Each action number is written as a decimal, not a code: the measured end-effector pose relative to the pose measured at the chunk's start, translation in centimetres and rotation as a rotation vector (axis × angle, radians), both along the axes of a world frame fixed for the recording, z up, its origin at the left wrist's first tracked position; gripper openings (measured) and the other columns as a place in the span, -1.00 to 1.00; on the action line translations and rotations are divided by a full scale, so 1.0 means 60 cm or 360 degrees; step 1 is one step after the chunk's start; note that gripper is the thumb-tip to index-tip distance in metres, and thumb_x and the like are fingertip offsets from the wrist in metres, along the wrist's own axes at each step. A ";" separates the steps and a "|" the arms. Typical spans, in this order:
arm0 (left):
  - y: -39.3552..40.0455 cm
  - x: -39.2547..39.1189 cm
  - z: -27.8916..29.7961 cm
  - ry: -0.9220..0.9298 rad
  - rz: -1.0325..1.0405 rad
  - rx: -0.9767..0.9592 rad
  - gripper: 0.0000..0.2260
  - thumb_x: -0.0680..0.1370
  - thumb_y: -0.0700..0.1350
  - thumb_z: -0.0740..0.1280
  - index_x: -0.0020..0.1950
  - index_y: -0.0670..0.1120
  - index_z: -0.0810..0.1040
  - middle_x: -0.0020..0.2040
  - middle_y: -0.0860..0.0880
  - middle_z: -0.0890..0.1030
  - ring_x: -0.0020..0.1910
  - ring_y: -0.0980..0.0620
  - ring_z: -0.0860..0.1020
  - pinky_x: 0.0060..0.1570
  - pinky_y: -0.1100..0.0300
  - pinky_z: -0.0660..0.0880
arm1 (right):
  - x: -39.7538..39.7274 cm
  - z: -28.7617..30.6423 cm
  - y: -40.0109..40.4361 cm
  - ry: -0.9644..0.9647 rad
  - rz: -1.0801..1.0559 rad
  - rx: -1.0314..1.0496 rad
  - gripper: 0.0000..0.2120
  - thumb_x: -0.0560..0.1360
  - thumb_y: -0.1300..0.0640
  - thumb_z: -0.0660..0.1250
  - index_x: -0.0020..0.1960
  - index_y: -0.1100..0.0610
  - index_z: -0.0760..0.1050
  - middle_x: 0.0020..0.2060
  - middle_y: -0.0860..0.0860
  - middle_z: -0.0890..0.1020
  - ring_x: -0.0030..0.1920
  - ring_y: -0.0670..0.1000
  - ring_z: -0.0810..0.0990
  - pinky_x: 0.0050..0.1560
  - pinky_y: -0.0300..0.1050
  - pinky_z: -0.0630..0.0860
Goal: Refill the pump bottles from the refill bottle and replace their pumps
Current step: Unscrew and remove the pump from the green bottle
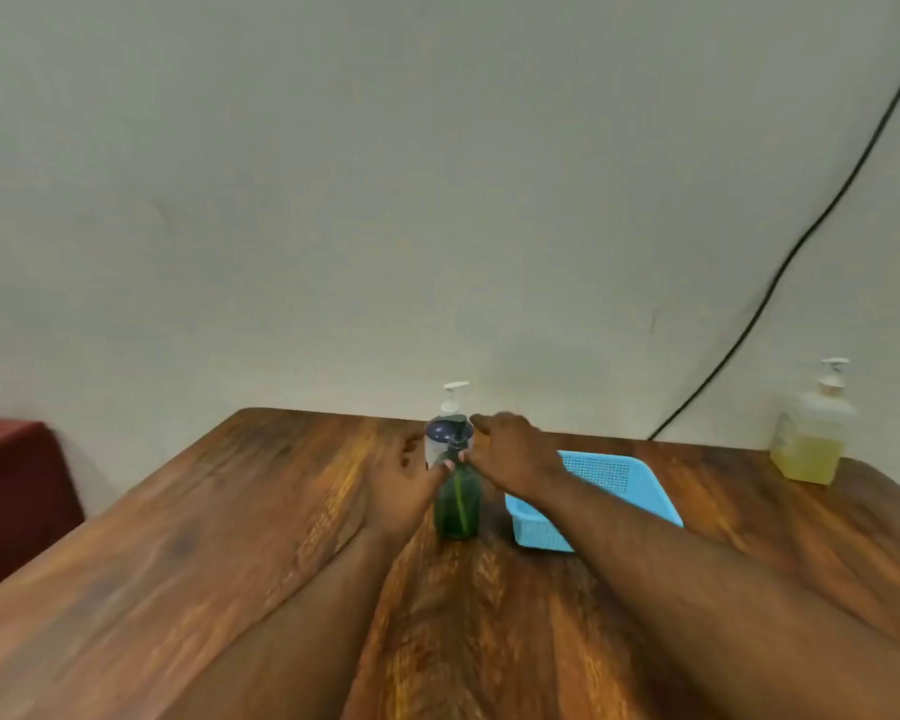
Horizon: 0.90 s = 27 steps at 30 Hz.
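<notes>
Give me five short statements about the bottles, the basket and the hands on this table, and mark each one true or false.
1. The green pump bottle stands upright on the wooden table. True.
2. The blue basket lies to the left of the green bottle. False: it lies to its right.
3. The bottle of yellow liquid is held in the right hand. False: it stands alone at the table's far right.
4. A white-pumped bottle stands just behind the green one. True.
5. The left hand is by the basket. False: it is at the green bottle's left side.
</notes>
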State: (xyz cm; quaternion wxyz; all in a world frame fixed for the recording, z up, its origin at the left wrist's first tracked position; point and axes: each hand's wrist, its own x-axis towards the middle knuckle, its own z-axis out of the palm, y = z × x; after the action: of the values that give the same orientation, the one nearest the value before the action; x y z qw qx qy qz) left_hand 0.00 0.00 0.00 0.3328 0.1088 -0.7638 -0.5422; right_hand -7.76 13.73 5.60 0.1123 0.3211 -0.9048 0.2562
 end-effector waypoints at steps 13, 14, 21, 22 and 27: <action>0.023 -0.028 -0.074 -0.0007 -0.0311 0.0191 -0.39 0.40 -0.17 0.58 0.39 0.05 0.43 0.25 0.03 0.57 0.23 0.02 0.56 0.13 0.13 0.60 | -0.011 -0.054 -0.016 -0.0554 0.0155 -0.0774 -0.89 0.36 -0.02 0.51 -0.12 -0.10 0.66 -0.26 -0.20 0.69 -0.22 -0.21 0.67 -0.15 -0.20 0.59; 0.035 -0.015 -0.067 0.0061 -0.0272 0.0194 -0.40 0.39 -0.18 0.58 0.36 0.09 0.44 0.23 0.08 0.57 0.21 0.11 0.56 0.08 0.26 0.59 | 0.007 -0.046 -0.005 -0.0617 0.0205 -0.0893 -0.87 0.35 -0.01 0.52 -0.10 -0.13 0.65 -0.26 -0.24 0.69 -0.20 -0.25 0.66 -0.17 -0.29 0.56; 0.186 0.137 -0.089 0.0176 -0.0434 0.0322 -0.32 0.29 0.01 0.61 0.35 0.24 0.42 0.25 0.18 0.58 0.22 0.17 0.58 0.08 0.23 0.59 | 0.173 -0.061 0.143 -0.0604 0.0377 -0.1283 -0.72 0.28 -0.06 0.53 -0.02 -0.14 0.65 -0.06 -0.17 0.69 0.01 -0.17 0.65 0.00 -0.30 0.58; 0.201 0.153 -0.097 0.0143 -0.0509 0.0332 -0.32 0.29 0.00 0.62 0.34 0.24 0.44 0.26 0.17 0.59 0.23 0.15 0.58 0.10 0.22 0.58 | 0.188 -0.072 0.167 -0.0636 0.0387 -0.1324 -0.72 0.26 -0.08 0.51 -0.02 -0.16 0.65 -0.05 -0.19 0.69 0.02 -0.19 0.64 -0.03 -0.34 0.56; 0.225 0.173 -0.104 -0.0056 -0.0776 0.0232 -0.34 0.31 -0.15 0.64 0.35 0.13 0.52 0.23 0.05 0.64 0.22 0.09 0.59 0.16 0.18 0.55 | 0.208 -0.134 0.237 -0.0835 0.0266 -0.1721 -0.59 0.27 0.07 0.56 0.10 -0.07 0.63 0.05 -0.07 0.69 0.10 -0.06 0.66 -0.01 -0.18 0.61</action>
State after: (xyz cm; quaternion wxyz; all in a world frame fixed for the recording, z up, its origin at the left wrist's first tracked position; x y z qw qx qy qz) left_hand 10.41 13.52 -6.22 0.1701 -0.0454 -0.7322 -0.6580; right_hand 4.70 27.92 -2.43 0.0124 0.2146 -0.6156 0.7581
